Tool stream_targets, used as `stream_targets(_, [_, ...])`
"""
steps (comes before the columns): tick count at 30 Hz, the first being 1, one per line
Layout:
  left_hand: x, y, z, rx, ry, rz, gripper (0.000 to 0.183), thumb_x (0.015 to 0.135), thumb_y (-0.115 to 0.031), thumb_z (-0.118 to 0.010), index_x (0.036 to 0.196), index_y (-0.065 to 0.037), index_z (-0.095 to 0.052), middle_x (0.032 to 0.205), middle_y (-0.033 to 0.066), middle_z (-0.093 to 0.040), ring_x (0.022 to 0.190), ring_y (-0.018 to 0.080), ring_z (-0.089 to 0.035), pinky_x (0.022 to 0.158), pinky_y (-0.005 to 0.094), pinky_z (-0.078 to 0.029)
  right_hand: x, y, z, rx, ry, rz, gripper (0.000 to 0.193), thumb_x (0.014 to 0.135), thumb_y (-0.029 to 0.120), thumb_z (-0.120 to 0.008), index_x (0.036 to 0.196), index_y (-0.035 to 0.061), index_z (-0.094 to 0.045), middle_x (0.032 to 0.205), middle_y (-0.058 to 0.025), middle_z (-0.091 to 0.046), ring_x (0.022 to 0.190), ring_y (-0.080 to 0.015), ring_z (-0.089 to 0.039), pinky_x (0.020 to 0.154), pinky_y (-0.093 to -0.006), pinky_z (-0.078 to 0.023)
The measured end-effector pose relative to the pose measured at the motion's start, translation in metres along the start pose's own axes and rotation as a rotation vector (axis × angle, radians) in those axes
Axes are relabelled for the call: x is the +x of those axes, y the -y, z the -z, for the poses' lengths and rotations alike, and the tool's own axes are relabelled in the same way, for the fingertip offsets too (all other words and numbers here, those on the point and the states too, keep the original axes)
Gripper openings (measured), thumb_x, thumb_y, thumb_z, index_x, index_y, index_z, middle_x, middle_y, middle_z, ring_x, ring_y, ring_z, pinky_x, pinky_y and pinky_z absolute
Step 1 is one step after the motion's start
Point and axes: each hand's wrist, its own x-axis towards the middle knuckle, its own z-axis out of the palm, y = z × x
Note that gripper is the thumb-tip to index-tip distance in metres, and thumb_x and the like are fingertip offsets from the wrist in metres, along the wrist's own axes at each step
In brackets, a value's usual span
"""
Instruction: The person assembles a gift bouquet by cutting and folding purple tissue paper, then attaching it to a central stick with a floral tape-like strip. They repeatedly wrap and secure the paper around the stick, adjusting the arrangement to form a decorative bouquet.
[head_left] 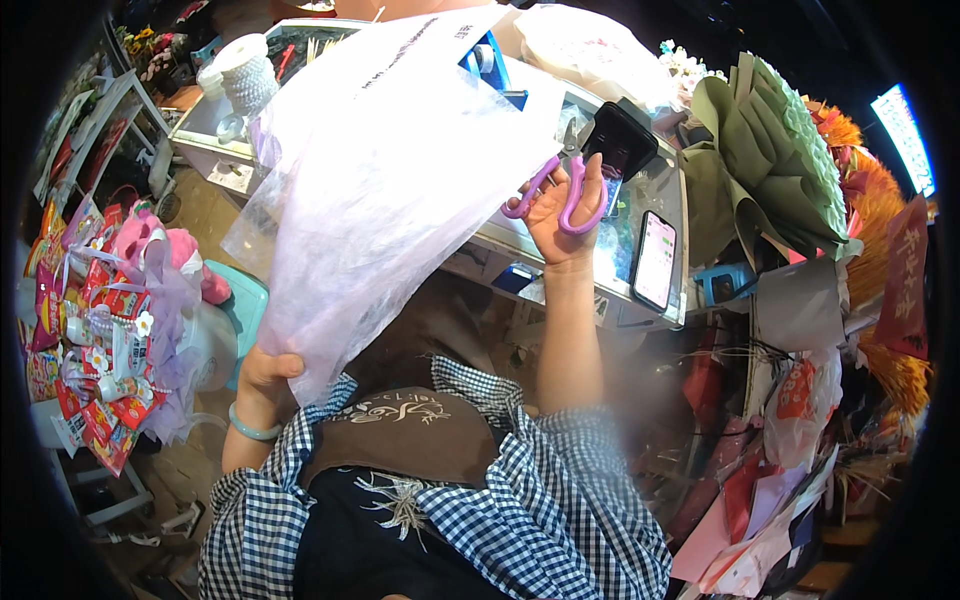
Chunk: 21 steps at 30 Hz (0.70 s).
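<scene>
Head view: the left hand (pixel 268 378) grasps the near end of a pale, translucent sheet (pixel 370 180), its fingertips largely hidden. The sheet spreads from this hand up across the counter (pixel 215 155), concealing much of its top. The right hand (pixel 562 220) grips purple-handled scissors (pixel 574 185) beside the sheet's right edge, blades pointing away from the body; how the fingers sit in the loops is hard to discern. The bright screen (pixel 905 135), far right, is washed out.
</scene>
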Motion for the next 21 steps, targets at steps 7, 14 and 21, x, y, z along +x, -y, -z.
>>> stream_targets(7, [0.013,-0.006,0.02,0.046,0.064,-0.1,0.09,0.059,-0.032,-0.083,0.131,0.002,-0.041,0.111,0.0127,-0.059,0.096,0.024,-0.059,0.068,0.0318,-0.053,-0.017,0.035,-0.019,-0.687,-0.225,0.24,0.05,0.085,0.038,-0.065,0.114,-0.0008,-0.055,0.077,-0.0021,-0.056,0.063,-0.0157,-0.059,0.059,-0.03,-0.049])
stream_targets(14, [0.036,-0.034,0.045,0.208,0.127,-0.434,0.054,0.088,-0.029,-0.057,0.131,-0.001,-0.04,0.122,0.0149,-0.053,0.107,0.0314,-0.056,0.086,0.0426,-0.05,-0.065,0.054,-0.023,-2.374,-0.176,0.263,0.047,0.073,0.029,-0.069,0.111,0.005,-0.058,0.101,-0.0127,-0.064,0.092,-0.0309,-0.062,0.076,-0.0407,-0.048])
stream_targets(21, [0.042,-0.088,0.011,0.316,0.002,-0.609,0.044,0.092,-0.029,-0.046,0.123,0.003,-0.046,0.115,0.0133,-0.056,0.099,0.0314,-0.058,0.082,0.0422,-0.051,-0.036,0.02,-0.001,-2.521,0.014,0.489,0.027,0.077,0.027,-0.066,0.088,0.0047,-0.056,0.088,-0.0111,-0.059,0.085,-0.0286,-0.06,0.07,-0.0394,-0.05])
